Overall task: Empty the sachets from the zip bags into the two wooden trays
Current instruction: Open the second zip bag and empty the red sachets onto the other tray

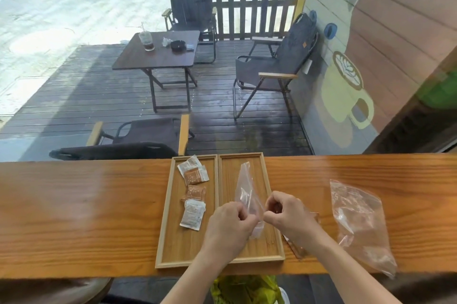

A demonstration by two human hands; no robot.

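Note:
Two wooden trays lie side by side on the counter. The left tray [173, 242] holds several brown and white sachets [195, 195]. Above the right tray [273, 248], which looks bare of sachets, both hands pinch one clear zip bag [244, 187] that stands upright. My left hand [231, 226] grips its near left edge, my right hand [286, 213] grips the right edge. Whether this bag contains sachets I cannot tell. A second clear zip bag [361, 224] lies flat to the right. Something brownish [296, 249] lies partly hidden under my right forearm.
The long wooden counter [86, 217] faces a window onto a deck with a folding table and chairs. A round stool [81, 291] stands below left, and a yellow-green bag [247, 291] sits below the counter's near edge.

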